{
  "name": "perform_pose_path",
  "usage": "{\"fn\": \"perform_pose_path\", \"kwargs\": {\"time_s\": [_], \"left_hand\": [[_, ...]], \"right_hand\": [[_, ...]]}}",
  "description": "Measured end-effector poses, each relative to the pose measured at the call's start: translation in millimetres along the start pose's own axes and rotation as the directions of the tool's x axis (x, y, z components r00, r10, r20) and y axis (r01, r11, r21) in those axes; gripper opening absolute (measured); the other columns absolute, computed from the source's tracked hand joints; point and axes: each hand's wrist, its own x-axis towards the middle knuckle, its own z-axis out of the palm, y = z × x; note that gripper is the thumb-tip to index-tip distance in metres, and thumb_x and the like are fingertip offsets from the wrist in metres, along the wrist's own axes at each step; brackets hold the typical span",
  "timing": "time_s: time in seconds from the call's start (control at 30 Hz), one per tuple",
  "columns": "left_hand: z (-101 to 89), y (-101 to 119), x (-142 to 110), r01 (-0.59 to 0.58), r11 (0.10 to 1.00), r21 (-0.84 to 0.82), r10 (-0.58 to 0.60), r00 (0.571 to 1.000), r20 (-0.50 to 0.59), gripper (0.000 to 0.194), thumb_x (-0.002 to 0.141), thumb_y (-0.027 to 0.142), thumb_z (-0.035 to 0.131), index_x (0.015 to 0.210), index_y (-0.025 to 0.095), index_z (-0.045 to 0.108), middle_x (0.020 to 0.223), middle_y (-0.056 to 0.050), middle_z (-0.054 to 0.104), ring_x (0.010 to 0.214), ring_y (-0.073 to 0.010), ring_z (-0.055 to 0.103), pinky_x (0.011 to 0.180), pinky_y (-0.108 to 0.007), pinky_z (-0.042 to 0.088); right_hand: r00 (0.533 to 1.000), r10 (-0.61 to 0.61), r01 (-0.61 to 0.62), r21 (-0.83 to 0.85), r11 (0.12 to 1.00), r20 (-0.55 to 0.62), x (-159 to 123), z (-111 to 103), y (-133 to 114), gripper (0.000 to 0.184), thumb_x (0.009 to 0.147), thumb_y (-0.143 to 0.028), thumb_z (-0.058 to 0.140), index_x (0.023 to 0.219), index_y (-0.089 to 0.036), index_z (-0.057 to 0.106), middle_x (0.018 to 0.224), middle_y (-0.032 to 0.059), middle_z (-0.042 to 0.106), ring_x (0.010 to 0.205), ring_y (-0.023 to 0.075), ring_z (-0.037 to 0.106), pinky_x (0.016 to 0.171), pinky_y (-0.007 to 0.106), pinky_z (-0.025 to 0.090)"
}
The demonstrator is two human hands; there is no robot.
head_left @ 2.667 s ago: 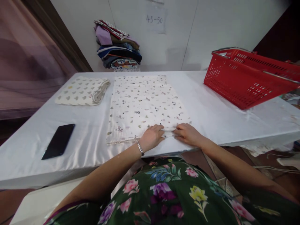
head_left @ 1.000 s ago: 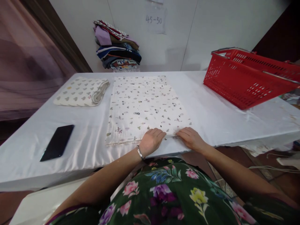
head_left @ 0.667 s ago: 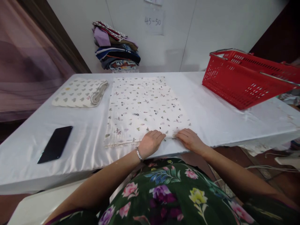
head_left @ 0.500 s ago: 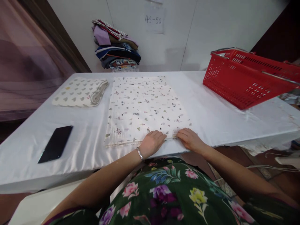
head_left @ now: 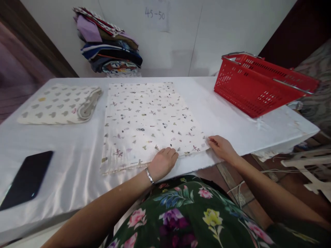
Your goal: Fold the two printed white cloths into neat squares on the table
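Note:
A white printed cloth (head_left: pixel 144 120) with small plant and animal motifs lies folded in a flat rectangle, its layered near edge toward me. My left hand (head_left: pixel 162 162), with a silver bracelet at the wrist, is closed on the middle of that near edge, fingertips on top and thumb hidden. At the near right corner, my right hand (head_left: pixel 221 148) pinches the cloth between thumb and fingers. That corner is drawn slightly out to the right.
A folded cream blanket (head_left: pixel 59 105) with grey shapes and a black phone (head_left: pixel 27 179) lie on the left of the white-covered table (head_left: pixel 209 110). A red basket (head_left: pixel 258 86) stands at the right. Stacked folded fabrics (head_left: pixel 111 44) sit behind the table's far edge.
My right hand has moved right along the near edge to the cloth's corner. My left hand stays near the middle of that edge. The view has shifted to the right.

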Motion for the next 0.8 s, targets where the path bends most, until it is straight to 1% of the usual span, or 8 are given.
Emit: {"fn": "perform_pose_path", "kwargs": {"time_s": [0.1, 0.3, 0.43, 0.53, 0.6, 0.63, 0.73, 0.8], "left_hand": [[2.8, -2, 0, -0.011, 1.0, 0.002, 0.012, 1.0, -0.029, 0.01, 0.085, 0.014, 0.047, 0.09, 0.015, 0.055, 0.086, -0.005, 0.054, 0.08, -0.0203, 0.048, 0.069, -0.034, 0.042], [4.6, -4, -1, -0.017, 1.0, -0.012, 0.017, 0.998, -0.064, 0.011, 0.084, 0.013, 0.047, 0.089, 0.016, 0.055, 0.085, -0.005, 0.054, 0.078, -0.0202, 0.048, 0.068, -0.035, 0.042], [4.1, -4, -1, -0.011, 0.999, -0.04, 0.008, 0.998, -0.064, 0.01, 0.083, 0.012, 0.048, 0.09, 0.016, 0.054, 0.086, -0.005, 0.055, 0.078, -0.0201, 0.049, 0.068, -0.034, 0.042], [2.3, -1, -1, -0.002, 0.998, -0.064, -0.002, 0.999, -0.054, 0.009, 0.084, 0.013, 0.048, 0.09, 0.016, 0.053, 0.086, -0.005, 0.055, 0.08, -0.0194, 0.049, 0.068, -0.034, 0.042], [2.1, 3, 1, -0.002, 0.997, -0.077, -0.001, 0.999, -0.042, 0.006, 0.085, 0.015, 0.048, 0.089, 0.016, 0.053, 0.087, -0.006, 0.054, 0.08, -0.0188, 0.049, 0.069, -0.033, 0.041], [2.9, 5, 3, -0.007, 0.997, -0.078, 0.004, 0.999, -0.037, 0.006, 0.086, 0.016, 0.047, 0.088, 0.016, 0.052, 0.087, -0.006, 0.054, 0.08, -0.0186, 0.049, 0.069, -0.033, 0.041], [7.6, 10, 8, -0.01, 0.999, -0.05, 0.009, 0.999, -0.032, 0.009, 0.088, 0.017, 0.043, 0.088, 0.015, 0.052, 0.086, -0.006, 0.054, 0.08, -0.0189, 0.048, 0.067, -0.033, 0.039], [10.5, 13, 10, -0.003, 1.0, -0.03, 0.002, 0.999, -0.037, 0.011, 0.089, 0.018, 0.041, 0.087, 0.015, 0.051, 0.086, -0.007, 0.053, 0.08, -0.0194, 0.048, 0.066, -0.033, 0.038]], "right_hand": [[0.971, 0.212, -0.209, -0.042, 0.977, 0.107, 13, -7, 2, 0.03, 0.084, -0.039, 0.044, 0.093, -0.019, 0.064, 0.08, 0.0048, 0.066, 0.073, 0.0176, 0.059, 0.066, 0.027, 0.04], [0.878, 0.383, -0.403, 0.013, 0.915, 0.287, 33, -6, -12, 0.031, 0.077, -0.047, 0.053, 0.086, -0.018, 0.06, 0.069, 0.0026, 0.061, 0.057, 0.0138, 0.054, 0.053, 0.025, 0.038], [0.835, 0.369, -0.452, 0.127, 0.883, 0.408, 34, -8, -18, 0.029, 0.072, -0.045, 0.057, 0.064, -0.019, 0.048, 0.055, -0.0026, 0.049, 0.049, 0.0112, 0.048, 0.046, 0.023, 0.036], [0.864, 0.325, -0.426, 0.214, 0.879, 0.386, 28, -13, -20, 0.032, 0.07, -0.043, 0.058, 0.057, -0.02, 0.041, 0.051, -0.0046, 0.041, 0.049, 0.0107, 0.045, 0.044, 0.022, 0.037], [0.891, 0.317, -0.416, 0.309, 0.855, 0.324, 23, -16, -18, 0.03, 0.069, -0.043, 0.059, 0.058, -0.02, 0.043, 0.053, -0.0041, 0.043, 0.052, 0.011, 0.046, 0.045, 0.022, 0.039], [0.889, 0.324, -0.436, 0.381, 0.815, 0.324, 20, -17, -15, 0.029, 0.07, -0.044, 0.058, 0.06, -0.02, 0.045, 0.055, -0.0035, 0.046, 0.053, 0.0115, 0.048, 0.046, 0.023, 0.041], [0.813, 0.381, -0.572, 0.477, 0.668, 0.441, 16, -13, -5, 0.027, 0.07, -0.046, 0.059, 0.075, -0.021, 0.053, 0.061, -0.0008, 0.055, 0.054, 0.0147, 0.054, 0.049, 0.028, 0.048], [0.81, 0.396, -0.575, 0.452, 0.682, 0.433, 14, -9, 0, 0.03, 0.07, -0.048, 0.059, 0.084, -0.022, 0.054, 0.065, 0.0012, 0.059, 0.055, 0.0166, 0.056, 0.048, 0.03, 0.049]]}}
